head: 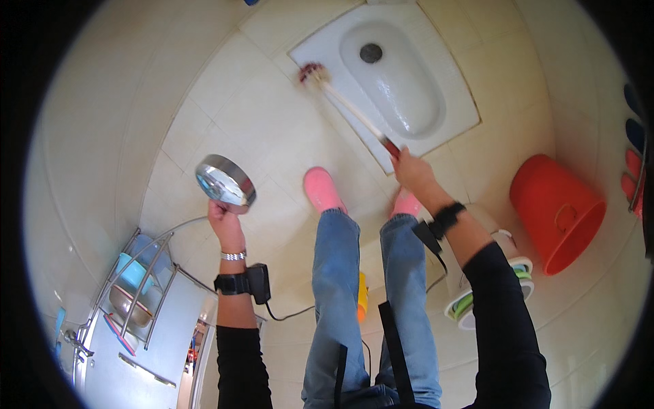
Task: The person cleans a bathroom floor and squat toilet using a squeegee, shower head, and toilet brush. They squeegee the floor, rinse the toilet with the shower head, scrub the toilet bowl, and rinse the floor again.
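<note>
My right hand (pixel 413 171) grips the dark red end of a long-handled brush (pixel 353 108). The brush head (pixel 312 74), with dark red and pale bristles, is blurred and appears at the left edge of a white squat toilet (pixel 462 102); whether it touches the ceramic or the floor tiles I cannot tell. A dark round drain hole (pixel 371 52) lies at the toilet's far end, and the bowl looks wet and shiny. On the left, my left hand (pixel 223 210) holds a round, shiny metal vessel (pixel 232 176) tilted above the floor. What the vessel contains is unclear.
At right, a red plastic bucket (pixel 554 204) lies tilted near stacked plastic basins (pixel 462 304). Slippers (pixel 634 135) hang along the right wall. A metal rack (pixel 158 273) with basins stands at lower left, near a faucet (pixel 76 342). My pink shoes (pixel 322 188) stand on tiles.
</note>
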Demonstrator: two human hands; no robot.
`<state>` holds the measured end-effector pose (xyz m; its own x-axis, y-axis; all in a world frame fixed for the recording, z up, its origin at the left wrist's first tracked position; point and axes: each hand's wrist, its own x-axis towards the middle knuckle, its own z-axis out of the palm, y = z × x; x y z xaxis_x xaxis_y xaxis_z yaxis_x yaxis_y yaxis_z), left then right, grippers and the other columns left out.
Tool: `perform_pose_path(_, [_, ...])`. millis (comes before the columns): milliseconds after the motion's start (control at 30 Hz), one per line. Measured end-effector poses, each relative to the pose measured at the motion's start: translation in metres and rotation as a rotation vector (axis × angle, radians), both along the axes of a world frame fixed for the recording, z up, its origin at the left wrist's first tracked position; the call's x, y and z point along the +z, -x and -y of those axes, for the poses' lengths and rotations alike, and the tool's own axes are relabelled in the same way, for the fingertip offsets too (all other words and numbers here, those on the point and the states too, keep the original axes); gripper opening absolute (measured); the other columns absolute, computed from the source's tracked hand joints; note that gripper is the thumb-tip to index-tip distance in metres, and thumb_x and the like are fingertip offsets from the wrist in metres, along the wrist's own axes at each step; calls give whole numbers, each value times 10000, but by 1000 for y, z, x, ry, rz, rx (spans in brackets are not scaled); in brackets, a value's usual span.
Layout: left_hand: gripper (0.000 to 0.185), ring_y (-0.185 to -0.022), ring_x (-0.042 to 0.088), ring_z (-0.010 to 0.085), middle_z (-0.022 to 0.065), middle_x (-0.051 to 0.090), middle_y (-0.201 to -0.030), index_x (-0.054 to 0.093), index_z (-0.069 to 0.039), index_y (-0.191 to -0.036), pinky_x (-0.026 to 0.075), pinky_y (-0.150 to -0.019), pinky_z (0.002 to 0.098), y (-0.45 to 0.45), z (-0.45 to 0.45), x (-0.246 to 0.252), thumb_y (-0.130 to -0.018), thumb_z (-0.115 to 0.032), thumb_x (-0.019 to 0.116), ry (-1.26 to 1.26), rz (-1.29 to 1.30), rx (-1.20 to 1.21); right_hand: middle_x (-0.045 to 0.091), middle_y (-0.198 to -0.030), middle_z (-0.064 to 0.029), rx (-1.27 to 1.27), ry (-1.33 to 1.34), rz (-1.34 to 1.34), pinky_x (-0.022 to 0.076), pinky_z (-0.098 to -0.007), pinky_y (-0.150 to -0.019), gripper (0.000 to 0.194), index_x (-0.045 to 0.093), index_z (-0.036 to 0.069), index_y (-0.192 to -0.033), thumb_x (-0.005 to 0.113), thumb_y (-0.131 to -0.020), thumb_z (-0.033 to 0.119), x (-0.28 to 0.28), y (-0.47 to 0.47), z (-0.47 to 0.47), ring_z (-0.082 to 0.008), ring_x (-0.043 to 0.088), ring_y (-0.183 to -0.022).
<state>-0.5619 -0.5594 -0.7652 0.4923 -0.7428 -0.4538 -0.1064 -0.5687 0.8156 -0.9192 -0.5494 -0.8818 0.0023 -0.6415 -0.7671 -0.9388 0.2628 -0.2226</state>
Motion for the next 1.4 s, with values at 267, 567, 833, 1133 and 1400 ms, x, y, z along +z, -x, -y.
perform_pose_path(267, [237,-579,372,48,-56,426,-626,439,-69,-688,319,-560,172,1,0,-2,-547,113,498,-24,-68,40,575,-766,-196,-14,-109,-84,445,-435,-648,284,421,34,-894,405,-800,302,23,-18,20,-348,565,-726])
perform_pose_path(567, [183,-604,405,51,-43,451,-684,485,-57,-773,345,-559,172,4,10,-3,-637,65,473,62,-27,-12,558,-731,-244,-118,147,-75,433,-461,-633,371,437,-10,-876,354,-817,346,-11,-8,74,-400,542,-720])
perform_pose_path(833, [174,-602,403,60,-35,445,-670,446,-63,-716,346,-574,179,7,10,-4,-611,68,495,75,44,-61,564,-717,-225,-210,159,-153,460,-415,-553,411,470,-36,-835,349,-819,356,8,11,79,-350,565,-631])
perform_pose_path(1133, [190,-565,362,45,-47,398,-617,407,-68,-651,311,-531,173,9,5,-12,-579,94,475,-45,-21,-187,554,-737,-258,-118,-287,90,460,-434,-583,350,554,-47,-758,331,-811,218,41,16,36,-323,578,-653])
perform_pose_path(1400, [195,-643,472,55,-28,471,-669,479,-21,-748,400,-612,194,23,11,-6,-589,90,494,-108,-239,-325,566,-710,-203,256,31,-291,461,-406,-593,355,510,-20,-775,407,-803,319,78,118,28,-338,568,-654])
